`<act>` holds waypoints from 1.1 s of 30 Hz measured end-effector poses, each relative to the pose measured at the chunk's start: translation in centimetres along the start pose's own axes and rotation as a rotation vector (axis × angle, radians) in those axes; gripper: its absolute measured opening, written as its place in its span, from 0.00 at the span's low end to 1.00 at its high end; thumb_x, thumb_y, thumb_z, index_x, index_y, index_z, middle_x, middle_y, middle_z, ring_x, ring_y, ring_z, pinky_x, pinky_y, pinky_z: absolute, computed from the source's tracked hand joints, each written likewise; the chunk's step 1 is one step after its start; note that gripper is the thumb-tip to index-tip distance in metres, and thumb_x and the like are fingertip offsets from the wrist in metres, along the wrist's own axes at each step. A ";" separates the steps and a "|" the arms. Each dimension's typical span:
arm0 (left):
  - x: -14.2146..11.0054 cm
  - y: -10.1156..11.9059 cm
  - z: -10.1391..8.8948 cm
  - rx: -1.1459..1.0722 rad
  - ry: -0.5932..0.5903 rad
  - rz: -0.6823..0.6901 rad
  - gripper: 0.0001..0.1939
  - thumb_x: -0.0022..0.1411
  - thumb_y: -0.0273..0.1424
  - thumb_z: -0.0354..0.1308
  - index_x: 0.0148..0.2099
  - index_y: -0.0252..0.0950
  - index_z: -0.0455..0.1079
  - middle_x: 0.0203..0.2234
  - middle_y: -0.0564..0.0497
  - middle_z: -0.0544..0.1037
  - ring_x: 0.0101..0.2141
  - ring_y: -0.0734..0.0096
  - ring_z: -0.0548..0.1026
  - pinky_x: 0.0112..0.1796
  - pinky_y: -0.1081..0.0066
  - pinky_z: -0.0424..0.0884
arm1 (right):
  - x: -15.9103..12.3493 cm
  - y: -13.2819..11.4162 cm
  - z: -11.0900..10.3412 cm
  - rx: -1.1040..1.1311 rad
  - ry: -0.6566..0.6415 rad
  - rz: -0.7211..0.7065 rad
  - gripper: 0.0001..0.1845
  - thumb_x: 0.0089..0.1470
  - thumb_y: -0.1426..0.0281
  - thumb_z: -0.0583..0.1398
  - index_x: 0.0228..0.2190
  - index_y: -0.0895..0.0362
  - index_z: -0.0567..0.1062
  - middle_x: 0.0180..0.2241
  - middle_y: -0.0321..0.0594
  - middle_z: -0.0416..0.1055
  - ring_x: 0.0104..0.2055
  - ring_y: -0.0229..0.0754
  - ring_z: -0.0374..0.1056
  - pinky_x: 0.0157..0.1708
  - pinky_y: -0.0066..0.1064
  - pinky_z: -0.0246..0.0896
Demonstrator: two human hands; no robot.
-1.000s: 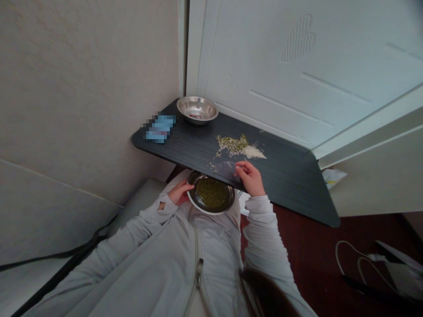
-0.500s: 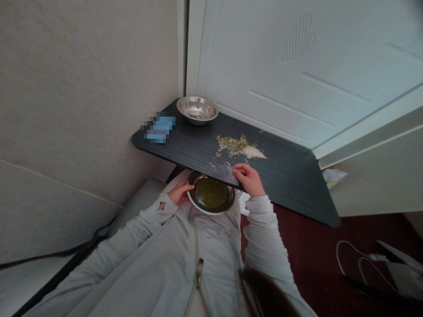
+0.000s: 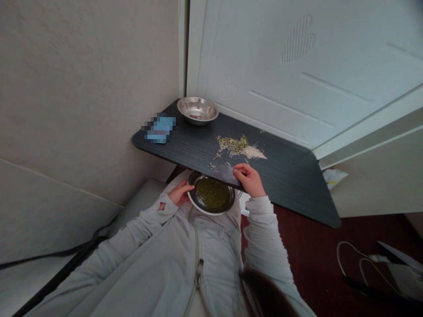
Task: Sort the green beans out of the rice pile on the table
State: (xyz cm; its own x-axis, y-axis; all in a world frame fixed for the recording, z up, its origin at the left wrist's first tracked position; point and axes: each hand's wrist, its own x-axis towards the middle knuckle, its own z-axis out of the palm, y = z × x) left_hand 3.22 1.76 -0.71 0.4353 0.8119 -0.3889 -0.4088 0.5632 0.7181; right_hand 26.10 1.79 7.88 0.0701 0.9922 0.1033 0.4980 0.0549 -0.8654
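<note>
My left hand (image 3: 180,193) grips the left rim of a metal bowl (image 3: 228,207) in my lap, under the table's near edge. Green beans (image 3: 212,193), probably mung beans by their look, cover the bowl's bottom. Between the fingers of my right hand (image 3: 249,178) is a thin, clear plastic scraper-like sheet (image 3: 225,173), lying against the tabletop at the edge above the bowl. Just beyond it, green beans mixed with white grains (image 3: 231,144) are spread on the table, beside a small pile of white rice-like grains (image 3: 254,152).
The dark table (image 3: 291,185) stands against a white door (image 3: 257,57). A second metal bowl (image 3: 197,105) with a small red-and-white label inside sits at the back left. Near it lies a blurred blue packet (image 3: 161,130). A white cable (image 3: 343,264) lies on the floor at right.
</note>
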 end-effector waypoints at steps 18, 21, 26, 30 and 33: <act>0.0 0.0 0.0 -0.004 0.007 0.001 0.20 0.42 0.27 0.56 0.42 0.36 0.63 0.26 0.51 0.73 0.28 0.64 0.71 0.30 0.64 0.66 | -0.1 0.2 0.0 -0.018 0.032 -0.007 0.11 0.41 0.64 0.54 0.28 0.57 0.67 0.15 0.31 0.63 0.19 0.31 0.58 0.22 0.23 0.50; -0.1 0.2 0.2 -0.003 0.020 0.000 0.19 0.42 0.27 0.57 0.41 0.36 0.63 0.25 0.52 0.73 0.28 0.65 0.71 0.29 0.64 0.66 | 0.0 0.2 0.1 -0.016 0.031 -0.008 0.11 0.41 0.64 0.54 0.28 0.57 0.67 0.15 0.31 0.63 0.19 0.31 0.57 0.22 0.23 0.49; -0.2 0.2 0.2 0.002 0.018 -0.001 0.18 0.42 0.27 0.57 0.40 0.37 0.64 0.26 0.52 0.73 0.28 0.65 0.71 0.30 0.64 0.66 | 0.0 0.2 0.1 -0.003 0.049 -0.004 0.11 0.41 0.64 0.54 0.28 0.57 0.67 0.16 0.31 0.62 0.19 0.31 0.56 0.21 0.23 0.49; 0.0 0.0 0.0 0.000 0.005 0.006 0.17 0.42 0.27 0.56 0.40 0.36 0.64 0.25 0.52 0.73 0.29 0.64 0.71 0.31 0.64 0.66 | 0.0 0.1 0.1 -0.008 0.075 0.005 0.11 0.41 0.64 0.53 0.28 0.57 0.66 0.16 0.31 0.62 0.18 0.31 0.55 0.20 0.22 0.48; 0.2 -0.1 -0.2 0.008 -0.014 0.013 0.18 0.43 0.27 0.56 0.41 0.36 0.64 0.26 0.52 0.73 0.29 0.63 0.71 0.31 0.64 0.65 | 0.1 0.2 0.1 -0.009 0.076 0.018 0.11 0.41 0.63 0.53 0.28 0.57 0.66 0.16 0.31 0.63 0.18 0.31 0.55 0.20 0.23 0.48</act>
State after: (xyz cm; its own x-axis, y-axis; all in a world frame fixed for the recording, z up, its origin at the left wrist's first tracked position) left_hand 3.20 1.88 -1.00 0.4414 0.8167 -0.3717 -0.4081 0.5516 0.7274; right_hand 26.13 1.89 7.67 0.1440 0.9817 0.1247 0.5042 0.0357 -0.8629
